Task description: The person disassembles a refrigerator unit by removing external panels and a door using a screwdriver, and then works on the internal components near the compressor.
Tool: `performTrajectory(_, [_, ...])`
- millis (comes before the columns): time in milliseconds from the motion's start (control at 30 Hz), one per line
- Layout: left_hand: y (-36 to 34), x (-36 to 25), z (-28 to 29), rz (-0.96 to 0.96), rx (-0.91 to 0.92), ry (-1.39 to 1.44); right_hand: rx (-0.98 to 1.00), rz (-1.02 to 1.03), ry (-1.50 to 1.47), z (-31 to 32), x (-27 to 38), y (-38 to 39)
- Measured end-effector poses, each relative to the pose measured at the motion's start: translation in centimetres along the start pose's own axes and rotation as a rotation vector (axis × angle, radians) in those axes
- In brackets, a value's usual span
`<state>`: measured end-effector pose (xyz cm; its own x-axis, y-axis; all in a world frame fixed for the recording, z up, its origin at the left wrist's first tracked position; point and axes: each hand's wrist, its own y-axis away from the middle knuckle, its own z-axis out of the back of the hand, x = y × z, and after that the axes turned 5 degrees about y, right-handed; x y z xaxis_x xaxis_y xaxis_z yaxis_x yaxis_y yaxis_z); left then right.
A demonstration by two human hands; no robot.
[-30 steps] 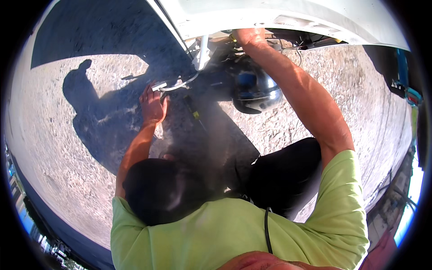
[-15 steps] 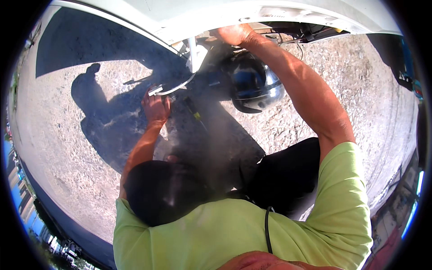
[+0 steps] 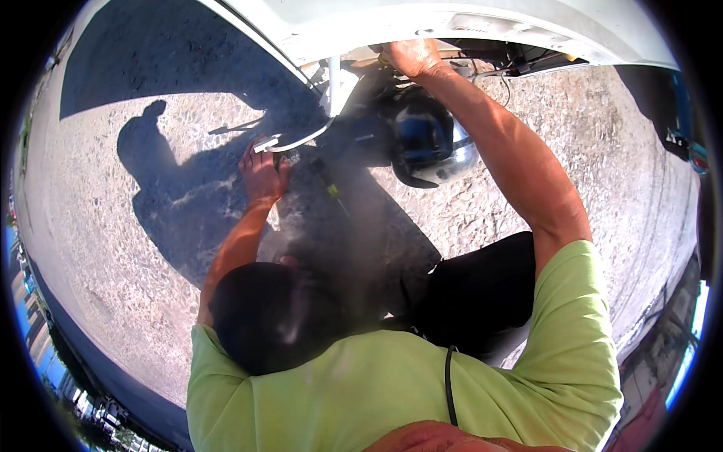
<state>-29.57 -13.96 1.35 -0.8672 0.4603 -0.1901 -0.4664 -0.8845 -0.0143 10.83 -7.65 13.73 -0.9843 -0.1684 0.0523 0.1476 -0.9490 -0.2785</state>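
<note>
My left hand (image 3: 263,178) is stretched out low over the rough ground, thumb apart from the fingers. A white bent rod or hose (image 3: 303,140) ends across its fingertips, partly covering them; I cannot tell whether they press on it. The rod curves down from a white bracket (image 3: 340,94) beneath a large white panel (image 3: 361,34). My right hand (image 3: 413,57) reaches up under the lower edge of that panel, its fingers hidden there. Below my right forearm sits a shiny black and silver helmet-like thing (image 3: 426,143).
A slim tool with a yellow band (image 3: 332,190) lies on the shaded ground between my arms. Thin wires and dark parts (image 3: 520,56) show under the panel, right of my right hand. My black-clad knee (image 3: 482,286) is bent at the right. Shadows cross the pale ground (image 3: 113,218).
The view has shifted slightly, so the white panel and bracket sit a little further right. Both hands stay in nearly the same places, my right one still under the panel edge.
</note>
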Motion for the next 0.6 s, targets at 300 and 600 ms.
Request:
performTrajectory(300, [0.1,0.2,-0.1,0.003,0.013,-0.014,0.109,-0.091,0.113,0.1,2.7,-0.8])
performTrajectory(600, [-1.7,-2.6,4.5,0.042,0.229,0.114,0.074,-0.484,-0.741,0.6,2.3,0.2])
